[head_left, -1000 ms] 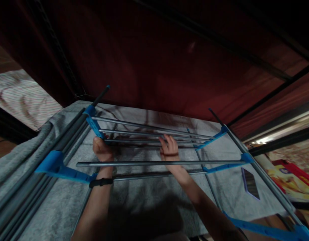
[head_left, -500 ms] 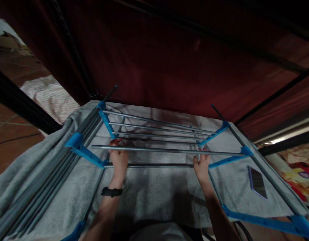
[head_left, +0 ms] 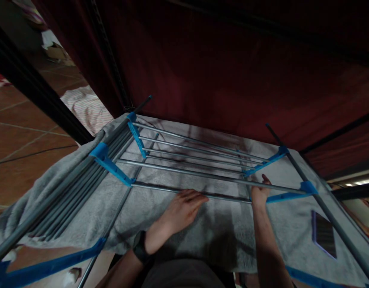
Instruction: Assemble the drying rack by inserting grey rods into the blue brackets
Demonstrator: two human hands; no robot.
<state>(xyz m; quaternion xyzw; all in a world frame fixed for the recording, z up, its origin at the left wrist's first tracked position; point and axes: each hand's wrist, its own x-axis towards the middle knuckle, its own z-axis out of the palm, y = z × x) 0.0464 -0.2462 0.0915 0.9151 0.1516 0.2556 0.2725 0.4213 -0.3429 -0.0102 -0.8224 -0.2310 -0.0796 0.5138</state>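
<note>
A drying rack of metal rods and blue plastic brackets lies on a grey cloth in front of me. My left hand (head_left: 184,210) is at the middle of the near lower rod (head_left: 160,189), fingers stretched out and lying together over it. A dark band circles my left wrist. My right hand (head_left: 260,194) grips the upper metal rod (head_left: 184,171) near its right end, one finger pointing up beyond it. That rod's right end meets a blue bracket (head_left: 288,196); its left end stops short of the left blue bracket (head_left: 114,168). Some right fingers are hidden.
A phone (head_left: 324,234) lies on the grey cloth (head_left: 214,232) at the right. Several loose grey tubes (head_left: 79,196) run along the left side. A dark red fabric wall (head_left: 202,72) rises behind. Tiled floor (head_left: 31,128) and a striped cloth (head_left: 86,106) show at left.
My left hand has left the rack's left side and moved right and nearer, to the middle of the lower rod. My right hand stays by the right bracket. The view has shifted.
</note>
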